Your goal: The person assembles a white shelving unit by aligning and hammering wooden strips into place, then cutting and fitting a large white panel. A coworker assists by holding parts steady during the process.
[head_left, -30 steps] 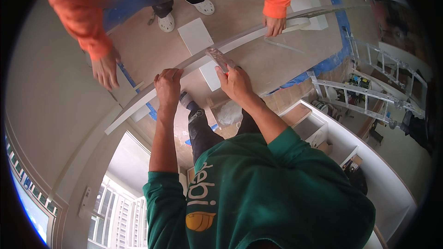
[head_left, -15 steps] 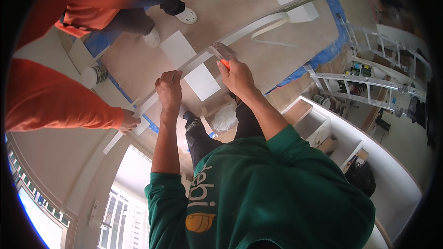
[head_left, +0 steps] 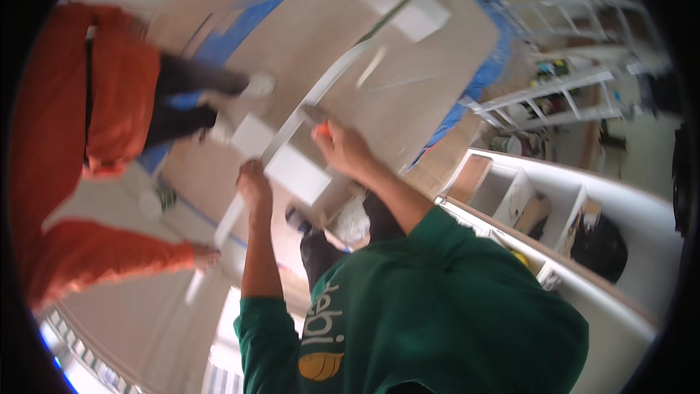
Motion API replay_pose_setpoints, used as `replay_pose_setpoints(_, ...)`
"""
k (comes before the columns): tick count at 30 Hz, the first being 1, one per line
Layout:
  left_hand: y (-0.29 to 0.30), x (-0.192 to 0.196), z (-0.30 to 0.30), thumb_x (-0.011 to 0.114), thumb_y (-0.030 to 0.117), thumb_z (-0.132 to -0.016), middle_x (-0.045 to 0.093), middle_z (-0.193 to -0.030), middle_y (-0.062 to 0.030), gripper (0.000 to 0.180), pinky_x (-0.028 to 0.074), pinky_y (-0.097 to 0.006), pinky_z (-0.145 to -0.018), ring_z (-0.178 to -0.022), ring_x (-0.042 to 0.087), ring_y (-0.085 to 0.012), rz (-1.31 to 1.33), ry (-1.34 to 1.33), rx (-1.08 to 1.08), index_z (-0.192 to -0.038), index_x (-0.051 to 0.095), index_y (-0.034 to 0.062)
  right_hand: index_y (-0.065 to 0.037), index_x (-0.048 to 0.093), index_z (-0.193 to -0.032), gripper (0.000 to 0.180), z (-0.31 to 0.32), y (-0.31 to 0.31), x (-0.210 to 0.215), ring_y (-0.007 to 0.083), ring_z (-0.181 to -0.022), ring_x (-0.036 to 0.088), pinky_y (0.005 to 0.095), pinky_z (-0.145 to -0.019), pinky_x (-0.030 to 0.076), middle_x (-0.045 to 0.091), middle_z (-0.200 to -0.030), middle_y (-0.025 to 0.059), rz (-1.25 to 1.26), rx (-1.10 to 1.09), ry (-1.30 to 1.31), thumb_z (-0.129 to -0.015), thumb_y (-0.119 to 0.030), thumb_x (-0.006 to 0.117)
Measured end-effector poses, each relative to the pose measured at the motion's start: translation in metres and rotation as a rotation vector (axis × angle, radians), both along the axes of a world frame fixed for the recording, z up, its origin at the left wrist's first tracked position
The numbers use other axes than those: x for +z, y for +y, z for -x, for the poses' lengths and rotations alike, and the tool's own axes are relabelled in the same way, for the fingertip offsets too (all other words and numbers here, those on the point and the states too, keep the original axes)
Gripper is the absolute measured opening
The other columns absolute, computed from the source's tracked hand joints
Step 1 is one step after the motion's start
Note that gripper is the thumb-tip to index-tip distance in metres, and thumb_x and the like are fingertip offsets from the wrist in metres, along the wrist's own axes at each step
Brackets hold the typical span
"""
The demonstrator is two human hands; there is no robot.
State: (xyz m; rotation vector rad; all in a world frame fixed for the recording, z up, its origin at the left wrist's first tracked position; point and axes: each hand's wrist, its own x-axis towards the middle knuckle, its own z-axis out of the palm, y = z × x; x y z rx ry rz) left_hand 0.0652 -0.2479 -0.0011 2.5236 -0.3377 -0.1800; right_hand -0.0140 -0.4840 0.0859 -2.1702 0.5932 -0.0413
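Note:
A long white strip (head_left: 329,82) runs slantwise across the view, from the lower left up toward the far right. My left hand (head_left: 254,188) is closed on it near the middle. Farther along the strip, my right hand (head_left: 344,150) grips a tool with an orange handle and a grey blade, which looks like a putty knife (head_left: 315,114). Its blade is at the strip; blur hides whether they touch. At the near left, another person's hand (head_left: 205,256) in an orange sleeve holds the strip close to its end.
White rectangular blocks (head_left: 299,174) stand on the brown-covered floor (head_left: 292,51), which blue tape (head_left: 490,58) borders. Ladders (head_left: 561,95) lie at the right, beside a white open cabinet (head_left: 583,182) holding a black bag. A bucket (head_left: 155,201) stands at left, near the other person (head_left: 117,102).
The view has turned and blurred. My hands sit slightly further left and lower in the picture, still on the strip and the tool. The person in orange now shows more upright.

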Motion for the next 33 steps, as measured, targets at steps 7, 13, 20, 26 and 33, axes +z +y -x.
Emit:
replay_pose_setpoints(7, -0.057, -0.002, -0.009, 0.071, 0.014, -0.087, 0.06, -0.121, -0.0272, 0.046, 0.047, -0.05, -0.094, -0.11, 0.059, -0.046, 0.091, 0.041, -0.243, -0.127, 0.056, -0.0038, -0.007, 0.059, -0.107, 0.025, 0.242, -0.057, 0.044, 0.0439, -0.09, 0.064, 0.0508, -0.079, 0.05, 0.066, -0.094, 0.0228, 0.121, -0.351, 0.229, -0.092, -0.026, 0.061)
replay_pose_setpoints(13, -0.098, -0.04, -0.037, 0.07, 0.009, -0.085, 0.056, -0.13, -0.0276, 0.058, 0.044, -0.048, -0.102, -0.121, 0.054, -0.0432, -0.077, -0.237, -0.453, -0.138, 0.049, -0.002, -0.007, 0.061, -0.113, 0.026, 0.435, -0.099, 0.066, 0.0402, -0.094, 0.063, 0.0491, -0.083, 0.051, 0.065, -0.102, 0.0195, 0.413, -0.974, 0.323, -0.089, -0.018, 0.058)
replay_pose_setpoints(20, -0.128, -0.016, -0.033, 0.061, 0.016, -0.093, 0.055, -0.133, -0.0264, 0.049, 0.043, -0.048, -0.104, -0.122, 0.054, -0.0419, -0.372, -0.039, -0.411, -0.135, 0.05, -0.0065, -0.002, 0.06, -0.119, 0.033, 0.564, -0.208, 0.095, 0.0422, -0.101, 0.062, 0.0491, -0.086, 0.05, 0.066, -0.106, 0.0238, 0.599, -1.343, 0.374, -0.09, -0.017, 0.061)
replay_pose_setpoints(26, -0.152, 0.027, -0.031, 0.061, 0.02, -0.094, 0.058, -0.128, -0.0259, 0.046, 0.045, -0.049, -0.101, -0.118, 0.056, -0.042, -0.533, 0.113, -0.467, -0.132, 0.052, -0.0054, -0.002, 0.059, -0.12, 0.034, 0.632, -0.332, 0.11, 0.0355, -0.078, 0.066, 0.0447, -0.068, 0.053, 0.066, -0.088, 0.0213, 0.584, -1.746, 0.362, -0.093, -0.022, 0.061)
replay_pose_setpoints(33, -0.156, 0.03, -0.039, 0.062, 0.02, -0.093, 0.065, -0.119, -0.0218, 0.044, 0.05, -0.047, -0.092, -0.109, 0.062, -0.0418, -0.631, 0.051, -0.475, -0.131, 0.055, 0.0, -0.002, 0.059, -0.119, 0.029, 0.585, -0.284, 0.126, 0.0128, -0.049, 0.053, 0.0295, -0.043, 0.046, 0.055, -0.066, 0.0028, -0.401, -1.545, 0.404, -0.092, -0.014, 0.064)
